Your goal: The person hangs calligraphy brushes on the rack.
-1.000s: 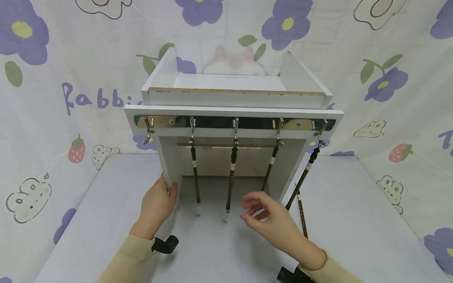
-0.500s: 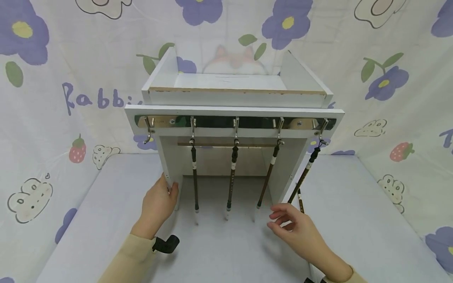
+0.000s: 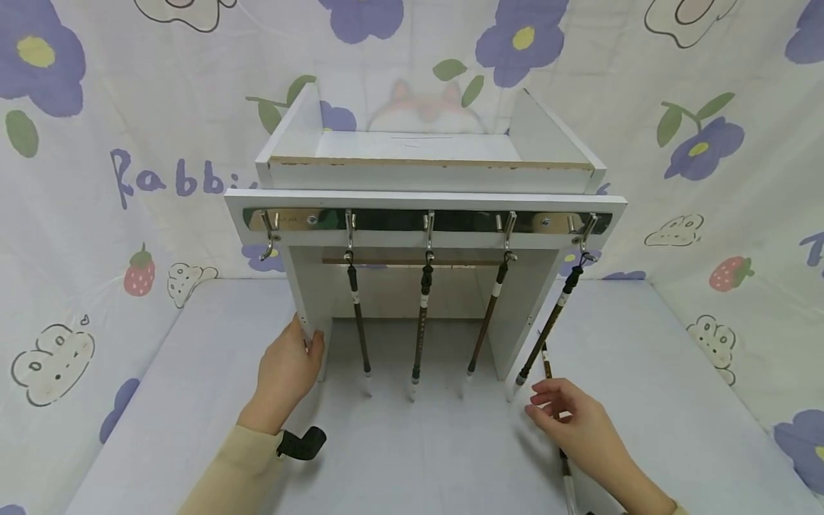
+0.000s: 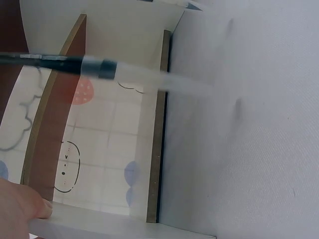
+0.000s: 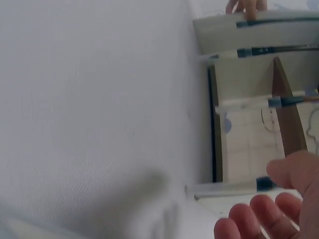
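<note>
A white wooden shelf point(image 3: 425, 201) carries a metal hook strip with hooks along its front. Capped calligraphy brushes hang by loops from all but the leftmost hook, among them the left brush point(image 3: 360, 322), the middle brush point(image 3: 421, 322), the third brush point(image 3: 486, 322) and the rightmost brush point(image 3: 547, 329). My left hand point(image 3: 290, 368) grips the edge of the shelf's left side panel, its thumb point(image 4: 42, 206) on the inner face. Holding nothing, my right hand point(image 3: 579, 425) hovers with loosely bent fingers beside the rightmost brush's tip. Another brush point(image 3: 566, 468) lies on the table, partly hidden beneath that hand.
Under the shelf spreads a white table point(image 3: 412, 465). A printed cloth point(image 3: 708, 143) with flowers and cartoon figures stands behind and around it. The leftmost hook point(image 3: 267, 239) holds no brush. A black wrist mount point(image 3: 302, 443) sits on the left sleeve.
My right hand has moved right, from near the middle brushes past the rightmost brush's tip. The hanging brushes swing slightly. My left hand stays on the side panel.
</note>
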{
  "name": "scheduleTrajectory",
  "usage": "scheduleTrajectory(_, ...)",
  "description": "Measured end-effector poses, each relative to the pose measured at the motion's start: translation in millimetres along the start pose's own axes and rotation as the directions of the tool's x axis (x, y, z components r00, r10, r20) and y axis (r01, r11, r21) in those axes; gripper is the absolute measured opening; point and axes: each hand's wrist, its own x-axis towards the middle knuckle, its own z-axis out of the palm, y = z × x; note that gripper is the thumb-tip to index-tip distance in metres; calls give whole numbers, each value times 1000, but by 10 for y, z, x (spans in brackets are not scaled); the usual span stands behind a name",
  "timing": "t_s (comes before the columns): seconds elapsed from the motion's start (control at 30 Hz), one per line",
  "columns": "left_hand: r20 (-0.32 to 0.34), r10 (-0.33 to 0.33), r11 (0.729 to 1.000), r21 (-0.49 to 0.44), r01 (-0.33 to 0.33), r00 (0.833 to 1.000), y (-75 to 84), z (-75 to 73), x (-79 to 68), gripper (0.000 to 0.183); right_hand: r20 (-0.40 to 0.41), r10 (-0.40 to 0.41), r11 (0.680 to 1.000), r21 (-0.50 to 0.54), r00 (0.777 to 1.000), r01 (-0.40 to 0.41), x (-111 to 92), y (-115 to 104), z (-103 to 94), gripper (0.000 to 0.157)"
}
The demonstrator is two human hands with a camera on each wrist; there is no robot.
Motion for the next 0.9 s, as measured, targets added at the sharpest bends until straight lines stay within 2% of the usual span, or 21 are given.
scheduleTrajectory(0.17,1,0,1000,6,0,1000,-11,6,5,42,-54,81,996,-37,995,-83,52,99,-49,28)
scheduleTrajectory(0.3,4,-4,1000,4,4,1000,-9,8,7,42,-69,133,990,-26,989,-135,113,190,-78,31)
scheduleTrajectory(0.43,3,-5,1000,-1,5,1000,-6,4,4,42,-30,204,979,8,979,-204,161,266,-114,38)
scheduleTrajectory(0.6,2,-8,1000,1,8,1000,-9,0,2,41,25,299,952,53,954,-300,231,345,-147,47)
scheduleTrajectory(0.9,6,-9,1000,8,9,1000,-16,11,10,42,68,380,918,93,923,-385,324,447,-129,51)
